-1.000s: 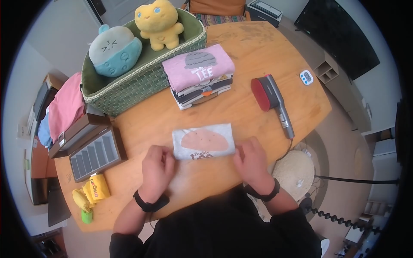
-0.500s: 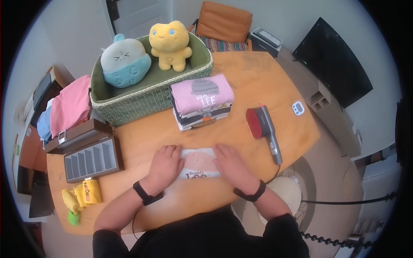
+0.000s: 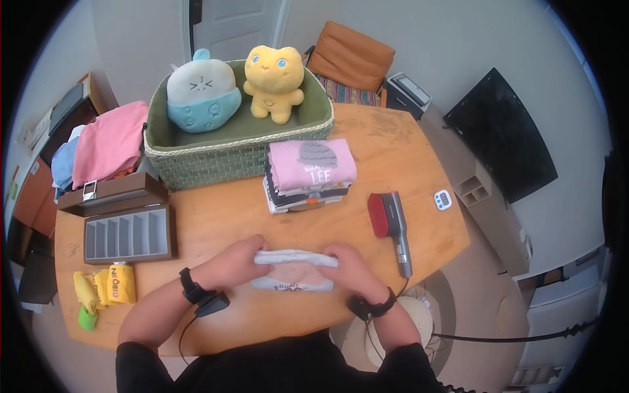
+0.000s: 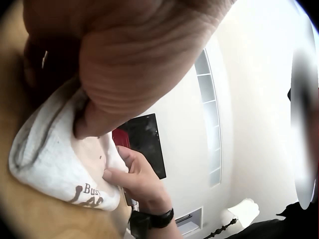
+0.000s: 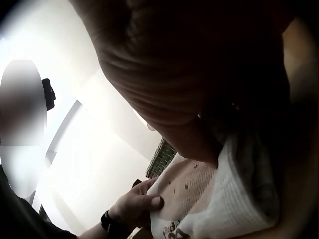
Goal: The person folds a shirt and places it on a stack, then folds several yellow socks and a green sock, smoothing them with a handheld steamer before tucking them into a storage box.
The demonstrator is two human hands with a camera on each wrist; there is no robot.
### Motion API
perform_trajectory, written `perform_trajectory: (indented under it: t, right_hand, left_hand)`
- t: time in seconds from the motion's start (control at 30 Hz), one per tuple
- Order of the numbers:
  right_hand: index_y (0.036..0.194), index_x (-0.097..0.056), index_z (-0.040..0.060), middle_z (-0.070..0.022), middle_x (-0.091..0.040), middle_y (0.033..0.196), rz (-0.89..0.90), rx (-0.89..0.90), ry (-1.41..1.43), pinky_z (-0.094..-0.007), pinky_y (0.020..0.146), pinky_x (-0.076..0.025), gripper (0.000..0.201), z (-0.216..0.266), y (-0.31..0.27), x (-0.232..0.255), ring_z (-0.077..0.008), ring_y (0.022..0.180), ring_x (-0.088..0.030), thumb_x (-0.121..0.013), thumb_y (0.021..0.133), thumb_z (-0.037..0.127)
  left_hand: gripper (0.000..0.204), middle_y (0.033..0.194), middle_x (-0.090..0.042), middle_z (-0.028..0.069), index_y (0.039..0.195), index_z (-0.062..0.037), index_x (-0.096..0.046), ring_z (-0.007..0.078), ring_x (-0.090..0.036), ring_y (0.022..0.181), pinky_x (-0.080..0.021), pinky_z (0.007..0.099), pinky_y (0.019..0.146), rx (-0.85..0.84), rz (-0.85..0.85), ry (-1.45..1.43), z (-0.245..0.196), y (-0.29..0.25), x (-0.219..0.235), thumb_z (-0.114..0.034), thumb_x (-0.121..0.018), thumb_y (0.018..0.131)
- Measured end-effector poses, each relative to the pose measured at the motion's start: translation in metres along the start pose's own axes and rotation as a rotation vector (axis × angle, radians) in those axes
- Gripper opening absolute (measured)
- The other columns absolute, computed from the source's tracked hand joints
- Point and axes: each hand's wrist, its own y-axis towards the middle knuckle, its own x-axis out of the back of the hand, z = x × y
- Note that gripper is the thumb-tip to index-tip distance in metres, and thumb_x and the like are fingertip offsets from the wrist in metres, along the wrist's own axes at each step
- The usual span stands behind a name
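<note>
A folded light-grey shirt (image 3: pixel 295 259) with a pinkish print and "Buddy" lettering lies at the near side of the table. My left hand (image 3: pixel 237 263) grips its far left corner, and the right hand (image 3: pixel 355 267) holds the far right corner. Between them the far edge stands raised as a thick roll, while the lettered near part stays low. In the left wrist view, the thumb presses on the print of the shirt (image 4: pixel 55 169) and layered folds show at its side. The right wrist view shows the other fingers in dark shadow behind the cloth (image 5: pixel 239 199).
Beyond the shirt stands a stack of folded shirts (image 3: pixel 313 167), pink on top, before a green basket (image 3: pixel 216 164) with two plush toys. Left are a brown compartment box (image 3: pixel 171 239) and a yellow pouch (image 3: pixel 122 285). A grey-red handheld appliance (image 3: pixel 396 229) and white timer (image 3: pixel 443 200) lie right.
Both hands moved from beside the flat shirt onto its far corners and gripped them, and the far edge has come up. The head view has shifted, so the table sits lower in it.
</note>
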Motion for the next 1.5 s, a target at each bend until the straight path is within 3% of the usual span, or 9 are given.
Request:
perform_trajectory:
  t: [0.17,0.27,0.37,0.53,0.7,1.23,1.33,1.4,1.5]
  right_hand:
    - [0.120,-0.067,0.0031,-0.0034,-0.071,0.110,0.081,-0.157,0.670,-0.0327,0.089,-0.055,0.030,-0.011,0.005,0.033,-0.0119,0.105,-0.067,-0.080,0.095,0.012]
    - [0.130,-0.063,0.0018,-0.0048,-0.071,0.120,-0.112,-0.104,1.005,-0.0330,0.095,-0.056,0.032,0.004,0.035,0.067,-0.0133,0.109,-0.067,-0.074,0.101,0.010]
    - [0.137,-0.060,-0.0004,-0.0070,-0.071,0.124,-0.242,-0.019,0.984,-0.0322,0.098,-0.055,0.033,0.017,0.083,0.105,-0.0151,0.112,-0.067,-0.067,0.105,0.009]
    - [0.143,-0.054,-0.0042,-0.0151,-0.068,0.133,-0.449,0.039,0.782,-0.0359,0.105,-0.052,0.041,-0.021,0.171,0.121,-0.0227,0.122,-0.065,-0.063,0.106,0.011]
    - [0.145,-0.055,-0.0038,-0.0234,-0.068,0.132,-0.415,-0.058,0.604,-0.0411,0.108,-0.051,0.047,-0.076,0.211,0.084,-0.0314,0.124,-0.066,-0.066,0.104,0.017]
    - [0.144,-0.055,-0.0014,-0.0132,-0.075,0.106,-0.501,-0.039,0.557,-0.0303,0.083,-0.055,0.039,-0.051,0.187,0.086,-0.0150,0.096,-0.069,-0.059,0.110,0.018]
    - [0.144,-0.056,-0.0011,-0.0131,-0.073,0.107,-0.498,-0.045,0.579,-0.0326,0.085,-0.055,0.039,-0.052,0.185,0.087,-0.0179,0.096,-0.069,-0.059,0.109,0.017]
    - [0.143,-0.058,-0.0012,-0.0145,-0.073,0.108,-0.486,-0.054,0.611,-0.0354,0.088,-0.056,0.039,-0.050,0.187,0.089,-0.0216,0.098,-0.070,-0.060,0.108,0.015]
    - [0.143,-0.058,-0.0017,-0.0173,-0.072,0.117,-0.454,-0.146,0.655,-0.0370,0.096,-0.055,0.039,-0.060,0.189,0.089,-0.0245,0.109,-0.070,-0.061,0.108,0.015]
  left_hand:
    - [0.036,0.098,-0.066,0.0118,0.125,-0.0012,-0.056,0.0169,-0.063,0.093,-0.052,0.0326,0.081,-0.059,-0.056,-0.230,-0.014,0.001,0.009,-0.023,-0.074,0.102]
    - [0.036,0.097,-0.064,0.0084,0.127,-0.0016,-0.053,0.0123,-0.058,0.091,-0.051,0.0303,0.079,-0.187,-0.272,-0.444,-0.044,0.024,0.016,-0.022,-0.071,0.104]
    - [0.036,0.096,-0.067,0.0145,0.127,-0.0014,-0.053,0.0201,-0.064,0.088,-0.053,0.0350,0.079,-0.415,-0.610,-0.210,-0.074,0.064,0.043,-0.023,-0.070,0.105]
    - [0.043,0.104,-0.072,0.0334,0.128,0.0030,-0.053,0.0493,-0.071,0.098,-0.056,0.0507,0.087,-0.174,-0.836,-0.040,-0.093,0.118,0.070,-0.030,-0.068,0.104]
    - [0.050,0.103,-0.073,0.0327,0.129,0.0085,-0.052,0.0494,-0.072,0.098,-0.057,0.0519,0.088,-0.070,-0.921,0.033,-0.073,0.127,0.053,-0.031,-0.067,0.104]
    - [0.036,0.103,-0.070,0.0249,0.121,0.0043,-0.057,0.0425,-0.070,0.096,-0.055,0.0515,0.085,-0.011,-0.904,-0.084,-0.066,0.100,0.049,-0.020,-0.070,0.098]
    - [0.031,0.113,-0.069,0.0224,0.117,0.0036,-0.061,0.0404,-0.069,0.106,-0.055,0.0489,0.090,-0.304,-1.103,0.272,-0.059,0.103,0.049,-0.017,-0.071,0.096]
    - [0.030,0.123,-0.067,0.0220,0.117,0.0031,-0.064,0.0408,-0.065,0.115,-0.053,0.0492,0.099,-0.655,-0.902,0.421,-0.054,0.106,0.046,-0.016,-0.072,0.094]
    - [0.037,0.130,-0.066,0.0242,0.126,0.0034,-0.064,0.0440,-0.061,0.125,-0.051,0.0509,0.109,-0.563,-0.874,0.408,-0.035,0.112,0.027,-0.015,-0.072,0.095]
